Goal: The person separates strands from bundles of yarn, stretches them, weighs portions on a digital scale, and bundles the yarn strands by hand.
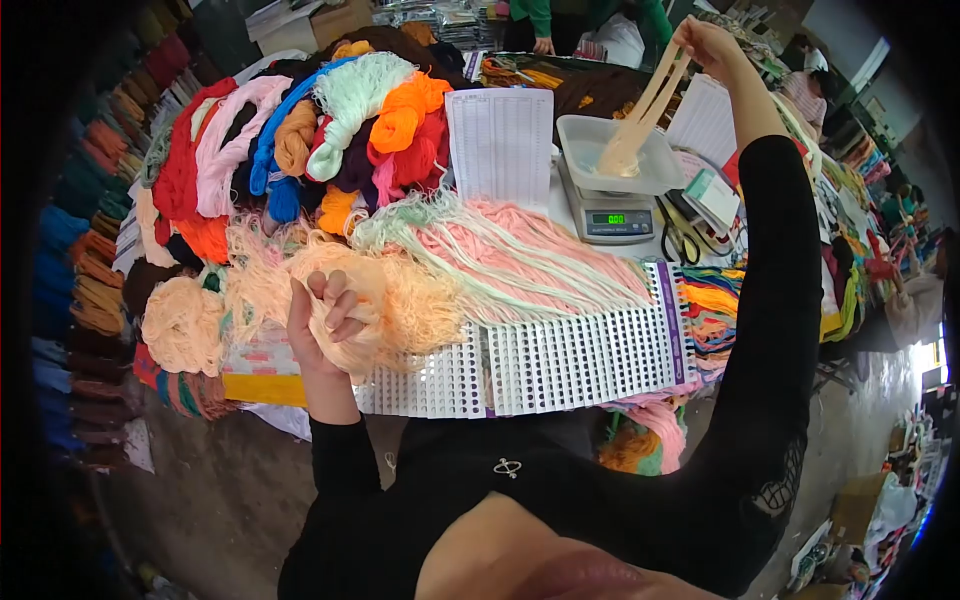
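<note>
A bundle of peach yarn lies at the left of the table, and my left hand has its fingers curled into it. Raised at the upper right, my right hand pinches the top of a long peach strand bundle. The strands hang down into a white plastic tray, their lower end resting on its bottom. Under the tray stands a digital scale with a lit green display. Pink and pale green strands lie across a white perforated card in front of me.
Coloured yarn skeins are heaped at the back left. A printed sheet stands behind the strands. Black scissors and a booklet lie right of the scale. A person in green sleeves is across the table.
</note>
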`<state>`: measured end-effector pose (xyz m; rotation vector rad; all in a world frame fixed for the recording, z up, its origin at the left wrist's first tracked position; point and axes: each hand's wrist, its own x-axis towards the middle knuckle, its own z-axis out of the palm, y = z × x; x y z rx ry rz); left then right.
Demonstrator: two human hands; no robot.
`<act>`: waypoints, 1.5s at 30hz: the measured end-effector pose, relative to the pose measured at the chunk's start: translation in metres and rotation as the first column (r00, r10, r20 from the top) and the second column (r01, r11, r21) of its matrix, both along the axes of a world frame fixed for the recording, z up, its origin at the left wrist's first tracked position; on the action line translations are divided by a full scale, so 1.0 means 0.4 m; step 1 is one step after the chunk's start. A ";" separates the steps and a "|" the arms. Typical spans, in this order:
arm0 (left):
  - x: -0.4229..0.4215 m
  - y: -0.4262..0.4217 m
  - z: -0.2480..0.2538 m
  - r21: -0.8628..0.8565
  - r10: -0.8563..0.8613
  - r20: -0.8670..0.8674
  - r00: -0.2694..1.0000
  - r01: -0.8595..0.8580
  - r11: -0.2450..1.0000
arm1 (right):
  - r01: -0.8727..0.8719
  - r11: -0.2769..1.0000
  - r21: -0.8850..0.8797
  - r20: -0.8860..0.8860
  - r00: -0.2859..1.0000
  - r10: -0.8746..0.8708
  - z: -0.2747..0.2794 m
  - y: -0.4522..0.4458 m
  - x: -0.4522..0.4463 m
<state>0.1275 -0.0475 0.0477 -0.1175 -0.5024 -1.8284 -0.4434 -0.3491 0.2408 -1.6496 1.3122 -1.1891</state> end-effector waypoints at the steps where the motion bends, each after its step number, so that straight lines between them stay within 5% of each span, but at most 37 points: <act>1: 0.000 0.000 0.000 -0.010 -0.016 -0.015 1.000 0.015 1.000 | 0.123 0.990 -0.068 0.072 0.990 -0.118 -0.005 -0.002 0.002; 3: -0.010 0.012 0.018 0.015 -0.020 -0.013 1.000 0.020 1.000 | 0.104 0.915 -0.390 0.007 0.994 -0.110 -0.044 0.003 0.021; 4: -0.020 0.019 0.030 0.040 -0.024 -0.016 1.000 0.025 0.999 | 0.128 0.899 -0.418 -0.067 0.983 -0.171 -0.067 0.001 0.016; 5: -0.033 0.027 0.039 0.043 -0.027 -0.016 1.000 0.028 0.999 | 0.200 0.950 -0.239 -0.140 0.961 -0.237 -0.095 0.009 0.004; 6: -0.049 0.035 0.049 -0.010 -0.046 -0.025 0.999 0.046 0.999 | 0.090 0.885 -0.457 -0.318 0.913 -0.257 -0.142 0.028 0.024; 8: -0.069 0.051 0.058 -0.060 -0.067 -0.037 0.997 0.065 0.996 | -0.057 0.853 -0.519 -0.454 0.864 -0.218 -0.307 0.024 0.006; 9: -0.075 0.060 0.059 -0.048 -0.066 -0.012 0.998 0.066 0.997 | -0.114 0.951 -0.286 -0.649 0.753 -0.105 -0.372 0.064 0.022; 10: -0.079 0.065 0.058 -0.036 -0.065 0.012 0.998 0.066 0.997 | 0.031 0.999 -0.024 -0.628 0.777 -0.039 -0.472 0.103 0.033; 12: -0.090 0.058 0.030 -0.099 -0.041 0.070 0.997 0.048 0.994 | 0.175 0.974 -0.144 -0.890 0.408 -0.205 -0.598 0.268 0.110; 15: -0.110 0.059 0.034 -0.078 0.002 0.190 0.982 0.013 0.997 | 0.264 0.960 -0.096 -0.847 0.484 -0.218 -0.677 0.398 0.154; 17: -0.117 0.047 0.021 -0.067 0.023 0.282 0.959 -0.004 0.998 | 0.251 0.869 -0.427 -0.622 0.616 -0.483 -0.675 0.458 0.179; 19: -0.134 0.042 -0.002 -0.072 0.003 0.284 0.959 0.018 0.997 | 0.258 0.864 -0.432 -0.569 0.665 -0.483 -0.618 0.528 0.218; 21: -0.154 0.044 -0.039 0.149 0.111 0.424 0.899 -0.190 0.970 | 0.118 0.958 -0.263 -0.514 0.823 -0.242 -0.600 0.576 0.238; 22: -0.176 0.039 -0.040 -0.001 0.108 0.533 0.839 -0.128 0.992 | 0.091 0.992 -0.084 -0.360 0.926 -0.116 -0.566 0.620 0.285; 24: -0.196 0.041 -0.046 0.065 -0.071 0.597 0.799 0.039 0.997 | 0.021 0.999 0.027 -0.180 0.984 -0.015 -0.479 0.731 0.409; 28: -0.280 0.058 -0.033 0.085 -0.125 0.759 0.639 0.093 0.992 | -0.373 0.925 0.070 0.120 0.924 0.363 -0.444 0.861 0.579; 30: -0.310 0.080 0.007 0.116 -0.154 0.822 0.549 0.102 0.988 | -0.317 0.947 0.058 0.116 0.944 0.309 -0.428 0.891 0.648; 37: -0.333 0.092 -0.026 -0.159 0.105 0.761 0.641 0.027 0.987 | -0.237 0.971 0.020 0.121 0.965 0.233 -0.519 0.887 0.725; 41: -0.335 0.096 -0.031 -0.061 0.011 0.764 0.645 0.054 0.997 | -0.185 0.982 -0.036 0.044 0.982 0.186 -0.540 0.894 0.728; 45: -0.329 0.085 -0.051 -0.009 -0.051 0.779 0.625 0.092 0.996 | -0.182 0.983 0.000 0.168 0.969 0.179 -0.519 0.898 0.711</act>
